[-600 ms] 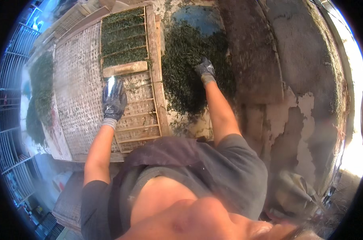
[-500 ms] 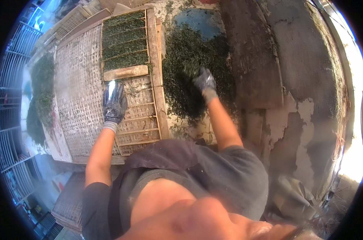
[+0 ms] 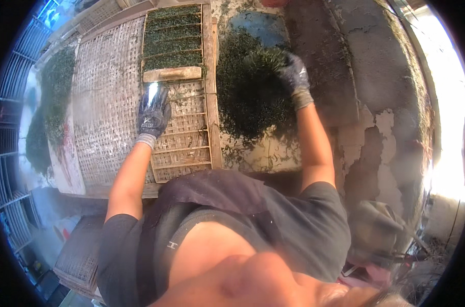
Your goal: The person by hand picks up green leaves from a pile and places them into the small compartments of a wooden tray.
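Observation:
My left hand [image 3: 154, 112], in a dark glove with a pale cuff, lies flat over the woven bamboo mat [image 3: 109, 102], its fingers stretched toward a wooden bar [image 3: 172, 74]. A bright glare covers part of those fingers. Beyond the bar, a slatted wooden frame [image 3: 208, 92] holds dark green shredded plant material [image 3: 172, 46] in its upper sections; the nearer sections show bare mat. On the right, my gloved right hand [image 3: 295, 77] curls around a lighter green clump [image 3: 266, 60] at the far right of a large heap of the same shreds [image 3: 248, 102]. Its fingertips are partly hidden in the clump.
A blue patch [image 3: 258, 28] shows behind the heap. Dark boards [image 3: 319, 66] flank it on the right. Another green pile [image 3: 56, 102] lies left of the mat, near metal railings [image 3: 17, 77]. Stacked woven panels [image 3: 79, 253] stand low at left.
My right hand has moved right and farther away, and a lighter clump now shows at its fingers. My left hand remains just short of the wooden bar. The whole view has shifted slightly.

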### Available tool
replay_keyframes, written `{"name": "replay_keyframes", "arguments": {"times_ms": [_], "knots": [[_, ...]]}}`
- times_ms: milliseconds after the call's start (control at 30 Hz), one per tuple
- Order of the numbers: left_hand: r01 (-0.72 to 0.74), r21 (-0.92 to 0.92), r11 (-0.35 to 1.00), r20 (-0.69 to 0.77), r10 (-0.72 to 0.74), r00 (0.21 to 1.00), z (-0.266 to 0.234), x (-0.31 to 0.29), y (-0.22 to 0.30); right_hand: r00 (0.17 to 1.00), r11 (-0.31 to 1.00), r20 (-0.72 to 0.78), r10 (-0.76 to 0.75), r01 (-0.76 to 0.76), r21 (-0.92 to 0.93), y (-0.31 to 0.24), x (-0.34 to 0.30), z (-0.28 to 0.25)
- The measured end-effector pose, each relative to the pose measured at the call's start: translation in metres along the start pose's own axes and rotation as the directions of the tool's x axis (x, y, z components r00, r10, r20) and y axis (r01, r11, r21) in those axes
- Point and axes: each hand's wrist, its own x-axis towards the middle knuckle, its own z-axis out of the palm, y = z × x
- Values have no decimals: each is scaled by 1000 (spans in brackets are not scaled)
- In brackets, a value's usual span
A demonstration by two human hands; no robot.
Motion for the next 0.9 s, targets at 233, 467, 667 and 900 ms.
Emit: {"name": "replay_keyframes", "arguments": {"times_ms": [233,467,667,900], "knots": [[-6,-45,999,-34,4,999,-4,4,5,981,964,-134,-139,104,-244,-55,24,-62],[51,-50,997,-7,-51,999,-23,1,14,990,916,-87,-115,71,-395,-120,12,-89],[-239,-272,932,-309,150,939,-75,61,117,945,942,-231,-233,161,-294,-106,9,-104],[-597,-134,791,-537,448,715,-140,183,272,944,936,-175,-280,309,169,-190,8,-138]]}}
